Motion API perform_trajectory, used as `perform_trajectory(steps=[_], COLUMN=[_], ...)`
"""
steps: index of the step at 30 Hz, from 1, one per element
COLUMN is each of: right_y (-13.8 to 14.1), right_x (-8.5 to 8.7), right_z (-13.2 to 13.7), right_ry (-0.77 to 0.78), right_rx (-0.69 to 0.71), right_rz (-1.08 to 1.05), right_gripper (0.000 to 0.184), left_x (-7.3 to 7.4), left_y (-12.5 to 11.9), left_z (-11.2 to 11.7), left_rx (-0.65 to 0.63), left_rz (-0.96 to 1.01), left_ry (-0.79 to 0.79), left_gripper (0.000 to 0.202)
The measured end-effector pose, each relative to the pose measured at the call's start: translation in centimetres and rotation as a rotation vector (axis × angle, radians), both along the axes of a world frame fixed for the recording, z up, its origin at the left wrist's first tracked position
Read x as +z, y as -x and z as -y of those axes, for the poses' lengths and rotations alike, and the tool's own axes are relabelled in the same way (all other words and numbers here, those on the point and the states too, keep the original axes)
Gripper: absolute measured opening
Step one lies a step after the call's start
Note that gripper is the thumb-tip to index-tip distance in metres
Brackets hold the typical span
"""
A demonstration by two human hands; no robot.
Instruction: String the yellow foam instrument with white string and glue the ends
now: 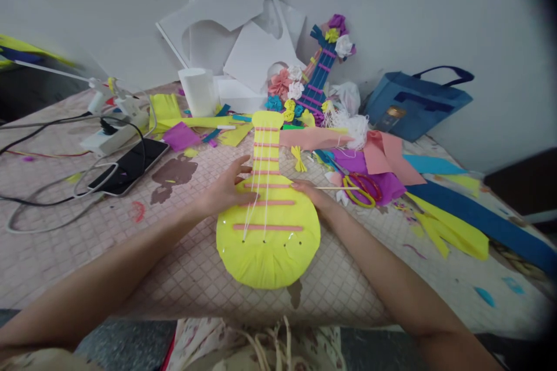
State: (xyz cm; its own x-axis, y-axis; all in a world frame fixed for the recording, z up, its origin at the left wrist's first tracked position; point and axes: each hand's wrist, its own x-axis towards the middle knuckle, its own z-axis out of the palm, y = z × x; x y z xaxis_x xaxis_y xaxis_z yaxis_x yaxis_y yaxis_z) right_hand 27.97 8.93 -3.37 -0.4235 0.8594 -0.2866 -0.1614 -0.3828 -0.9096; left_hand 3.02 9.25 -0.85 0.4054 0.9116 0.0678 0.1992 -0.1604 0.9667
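A yellow paper-covered toy guitar (268, 261) lies face up before me, neck pointing away. Pink strips cross its neck and body, and white strings (264, 214) run from the neck to holes near the bottom; two right-hand holes carry no string there. My left hand (224, 186) rests on the guitar's left side with fingers apart, fingertips by the strings. At the right edge of the body is my right hand (314, 196), its fingers closed around a thin wooden stick (337, 188) that sticks out to the right. Part of its fingers is hidden.
Scissors (360, 197) lie right of my hand among crepe paper scraps. Behind stand a decorated blue toy guitar (321, 72), white cut boards (248, 49), a white cup (198, 93) and a blue bag (418, 104). Leftward are a phone (130, 167), cables and a power strip (115, 133).
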Motion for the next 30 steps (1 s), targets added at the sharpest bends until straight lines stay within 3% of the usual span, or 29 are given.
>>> perform_trajectory(steps=[7,13,16,23,30], right_y=[0.1,0.4,0.8,1.1,0.9], right_x=[0.4,0.7,1.0,0.5,-0.2], right_z=[-0.1,0.3,0.7,1.2,0.9], right_ry=[0.03,0.009,0.028,-0.003,-0.004], right_rx=[-0.043,-0.018,-0.019,0.038,0.05], right_rz=[0.034,0.018,0.028,0.046,0.041], right_gripper=[0.03,0.03,0.03,0.035,0.03], left_x=[-0.1,1.8,2.2,2.0,1.8], left_y=[0.0,-0.2,-0.3,-0.3,-0.3], left_z=[0.0,0.5,0.6,0.9,0.9], left_rx=[-0.007,0.135,0.153,-0.117,-0.124], left_rz=[0.035,0.136,0.205,0.358,0.369], left_ry=[0.0,0.278,0.381,0.538,0.536], left_gripper=[0.084,0.047,0.04,0.046,0.04])
